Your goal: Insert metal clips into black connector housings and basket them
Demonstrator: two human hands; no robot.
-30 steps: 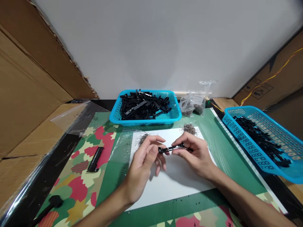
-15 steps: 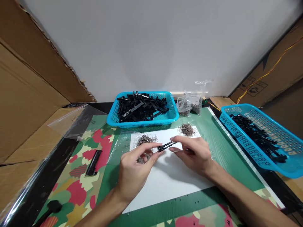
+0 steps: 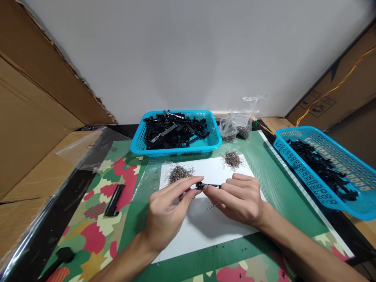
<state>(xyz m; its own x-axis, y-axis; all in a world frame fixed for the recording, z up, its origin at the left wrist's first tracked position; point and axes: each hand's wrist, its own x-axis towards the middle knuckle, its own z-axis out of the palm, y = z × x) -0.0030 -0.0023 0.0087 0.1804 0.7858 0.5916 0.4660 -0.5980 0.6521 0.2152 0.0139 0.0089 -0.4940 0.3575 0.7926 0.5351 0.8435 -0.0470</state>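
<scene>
My left hand (image 3: 169, 209) pinches one end of a slim black plastic part (image 3: 212, 185) between thumb and fingertips. My right hand (image 3: 242, 197) is closed over its other end, the thumb pressed near the middle. From under my right hand sticks a thin metal rod (image 3: 213, 206); the rest of it is hidden. Below both hands lies a white sheet (image 3: 202, 243). Small wire pieces form one pile (image 3: 179, 172) behind my left fingers and another pile (image 3: 232, 159) behind my right hand.
A blue basket (image 3: 176, 152) of black parts stands at the back, beside clear bags (image 3: 235, 131) of small metal pieces. Another blue basket (image 3: 311, 196) is at the right. A loose black part (image 3: 114, 200) and a black-headed tool (image 3: 63, 256) lie left. Cardboard (image 3: 32, 98) borders the left side.
My right hand has turned and closed over the part, its fingers now curled and the thumb forward. The thin rod now shows below it. The part has swung closer to level.
</scene>
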